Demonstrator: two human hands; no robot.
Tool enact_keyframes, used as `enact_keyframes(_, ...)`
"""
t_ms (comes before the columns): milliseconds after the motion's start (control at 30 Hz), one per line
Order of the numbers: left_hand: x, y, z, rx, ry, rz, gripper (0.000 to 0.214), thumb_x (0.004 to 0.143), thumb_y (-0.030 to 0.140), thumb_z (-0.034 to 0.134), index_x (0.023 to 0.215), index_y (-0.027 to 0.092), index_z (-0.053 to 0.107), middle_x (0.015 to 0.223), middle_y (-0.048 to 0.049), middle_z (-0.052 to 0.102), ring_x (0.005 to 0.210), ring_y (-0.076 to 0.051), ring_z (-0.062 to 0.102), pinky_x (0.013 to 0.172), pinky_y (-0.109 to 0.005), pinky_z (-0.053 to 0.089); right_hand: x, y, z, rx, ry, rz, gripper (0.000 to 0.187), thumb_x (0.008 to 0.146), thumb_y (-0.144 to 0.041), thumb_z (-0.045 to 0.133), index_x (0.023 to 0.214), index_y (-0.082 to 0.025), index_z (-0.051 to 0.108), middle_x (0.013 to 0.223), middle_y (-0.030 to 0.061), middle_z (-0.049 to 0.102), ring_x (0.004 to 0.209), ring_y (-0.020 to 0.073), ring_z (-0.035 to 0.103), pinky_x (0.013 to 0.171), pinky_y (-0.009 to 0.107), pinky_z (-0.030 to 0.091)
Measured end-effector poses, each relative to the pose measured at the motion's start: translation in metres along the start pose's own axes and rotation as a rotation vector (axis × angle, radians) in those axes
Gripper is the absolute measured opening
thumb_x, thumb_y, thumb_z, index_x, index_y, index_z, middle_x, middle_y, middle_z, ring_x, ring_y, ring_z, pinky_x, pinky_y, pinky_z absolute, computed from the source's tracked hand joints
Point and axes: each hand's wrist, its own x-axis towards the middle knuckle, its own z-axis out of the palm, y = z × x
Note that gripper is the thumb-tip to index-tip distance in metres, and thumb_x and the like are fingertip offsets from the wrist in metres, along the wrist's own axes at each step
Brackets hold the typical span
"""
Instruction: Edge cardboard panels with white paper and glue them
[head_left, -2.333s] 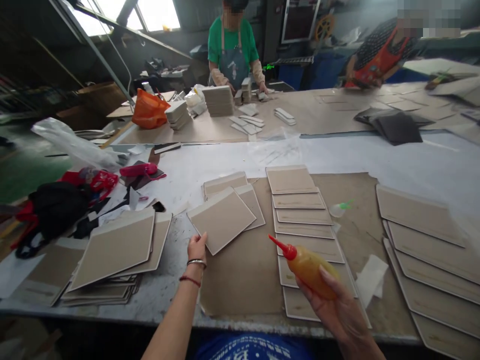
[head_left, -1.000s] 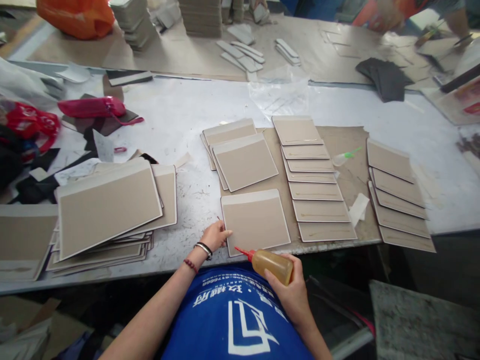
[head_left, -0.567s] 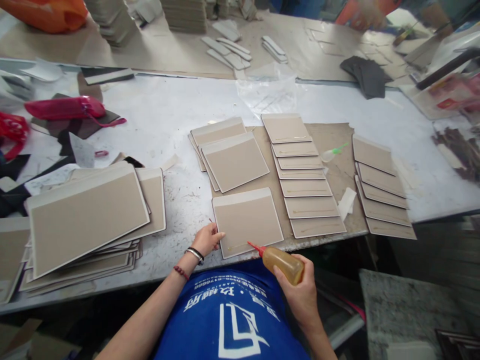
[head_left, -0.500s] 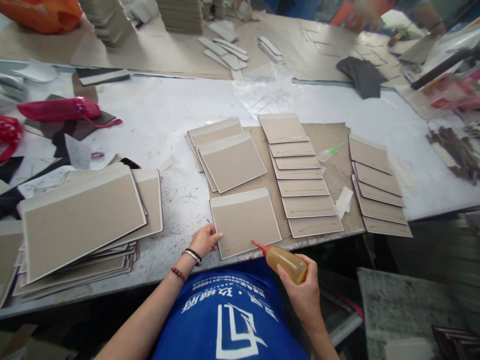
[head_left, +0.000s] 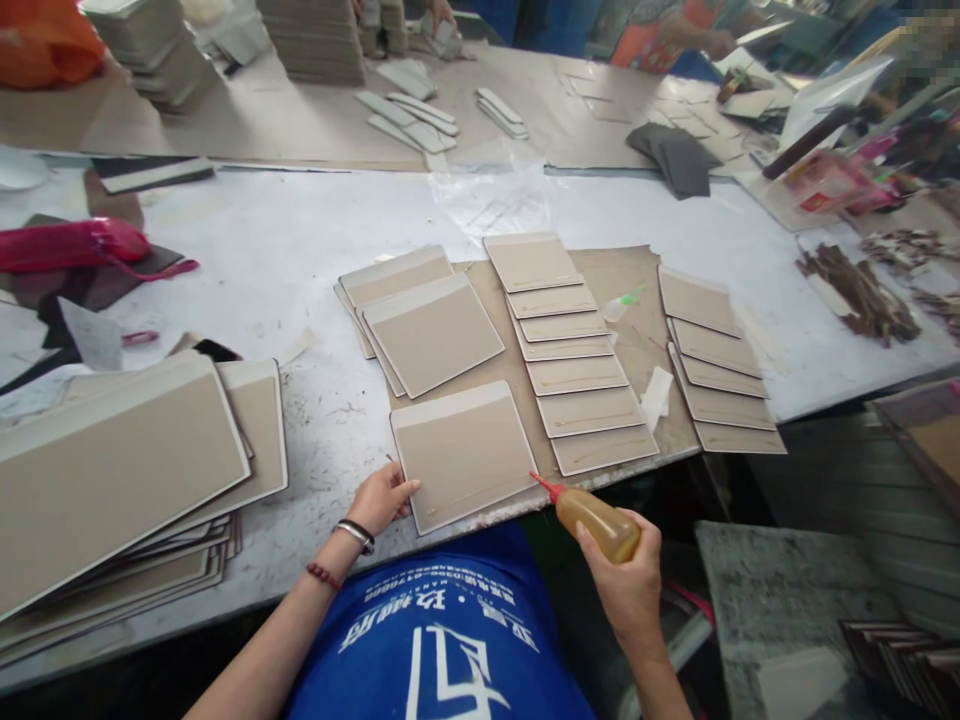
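A tan card panel with a white border (head_left: 463, 452) lies at the table's near edge. My left hand (head_left: 381, 496) rests at its lower left corner, fingers curled with the fingertips touching the panel's edge. My right hand (head_left: 628, 588) is closed round an amber glue bottle (head_left: 596, 522). The bottle's red nozzle (head_left: 545, 486) points at the panel's lower right corner. A thin glue line shows along the panel's near edge.
A small pile of panels (head_left: 424, 320) lies behind it. Two overlapped rows of panels (head_left: 574, 372) (head_left: 712, 360) lie to the right. A large stack of panels (head_left: 127, 470) sits at the left. A pink pouch (head_left: 71, 243) and another person's hands (head_left: 439, 15) are farther off.
My right hand has drawn the glue bottle's nozzle rightward along the panel's near edge to its right corner. My left hand has stayed at the left corner. The view has shifted right.
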Motion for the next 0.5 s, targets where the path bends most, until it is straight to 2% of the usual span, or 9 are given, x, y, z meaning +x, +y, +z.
enact_keyframes(100,-0.005,0.004,-0.003,0.151,0.003,-0.012,0.01,0.073,0.029,0.048,0.071,0.02,0.044,0.047,0.0068,0.049,0.043,-0.012,0.053,0.044,-0.021,0.037,-0.007,0.002,0.004,0.08,-0.09,0.093,0.059,0.054,-0.045,0.072,0.101,-0.02,0.047,0.092,0.0033,0.056,0.08,0.0207,0.057,0.074,0.036,0.047)
enact_keyframes(200,-0.008,0.013,-0.016,0.331,0.038,0.014,0.021,0.074,0.033,0.05,0.059,0.02,0.041,0.045,0.0043,0.048,0.044,-0.013,0.051,0.047,-0.023,0.035,-0.016,-0.001,0.012,0.359,-0.252,0.237,0.059,0.054,-0.041,0.074,0.102,-0.02,0.047,0.09,0.0029,0.061,0.081,0.0211,0.06,0.073,0.035,0.05)
enact_keyframes(300,0.002,0.034,-0.032,0.437,0.28,0.133,0.028,0.075,0.042,0.05,0.058,0.021,0.042,0.051,0.0016,0.05,0.055,-0.016,0.052,0.055,-0.026,0.036,-0.018,-0.012,0.019,0.632,-0.34,0.371,0.054,0.055,-0.037,0.075,0.101,-0.02,0.05,0.089,0.0031,0.065,0.085,0.0229,0.062,0.075,0.037,0.051)
enact_keyframes(367,0.018,0.055,-0.038,0.385,0.478,0.172,0.023,0.075,0.042,0.051,0.068,0.021,0.045,0.061,0.0,0.054,0.065,-0.017,0.054,0.062,-0.027,0.038,-0.016,-0.022,0.02,0.73,-0.386,0.416,0.051,0.056,-0.035,0.074,0.1,-0.019,0.054,0.092,0.0041,0.066,0.088,0.0251,0.062,0.078,0.04,0.051)
enact_keyframes(433,0.04,0.078,-0.039,0.232,0.606,0.108,0.022,0.072,0.039,0.057,0.079,0.02,0.047,0.075,-0.0026,0.057,0.077,-0.019,0.056,0.07,-0.028,0.039,-0.013,-0.031,0.02,0.792,-0.435,0.442,0.047,0.059,-0.035,0.073,0.1,-0.019,0.056,0.096,0.0057,0.066,0.092,0.0268,0.062,0.082,0.044,0.05)
enact_keyframes(500,0.062,0.098,-0.036,0.168,0.682,0.032,0.034,0.068,0.041,0.061,0.09,0.019,0.047,0.091,-0.0092,0.057,0.09,-0.024,0.054,0.076,-0.033,0.039,-0.01,-0.038,0.019,0.837,-0.459,0.456,0.043,0.062,-0.033,0.071,0.1,-0.018,0.058,0.099,0.0067,0.066,0.094,0.0276,0.062,0.085,0.046,0.048)
